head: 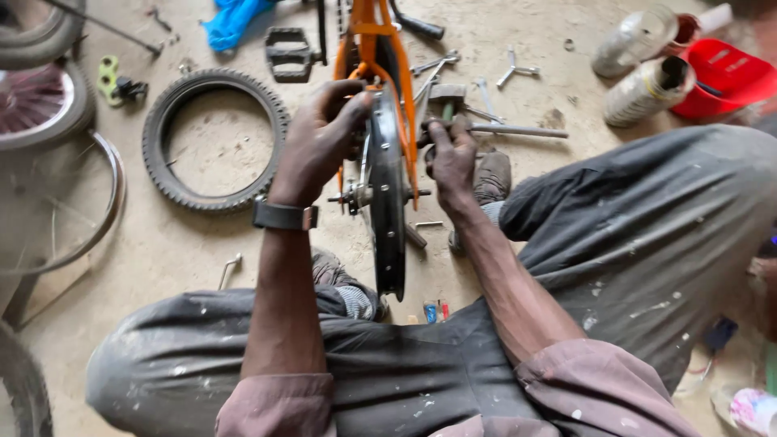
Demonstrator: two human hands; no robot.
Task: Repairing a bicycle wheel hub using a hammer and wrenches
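One head-worn view looks steeply down, close over the hands.

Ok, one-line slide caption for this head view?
Seated person's left hand grips a black wheel in an orange bicycle frame while the right hand holds a metal tool.

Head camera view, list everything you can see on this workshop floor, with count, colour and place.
Bicycle frame: one, orange, top centre.
Wheel: one, black, centre, standing in the frame.
Loose tyre: one, black, lying flat left of the wheel.
Pedal: one, black, top, left of the frame.
Spanners: several, grey, floor right of the frame.
Tub: one, red, top right.
Cloth: one, blue, top.
Spoked rim: one, metal, left edge.
Left hand: on the wheel's rim, black wristwatch.
Right hand: gripping a tool at the frame; what kind is unclear.
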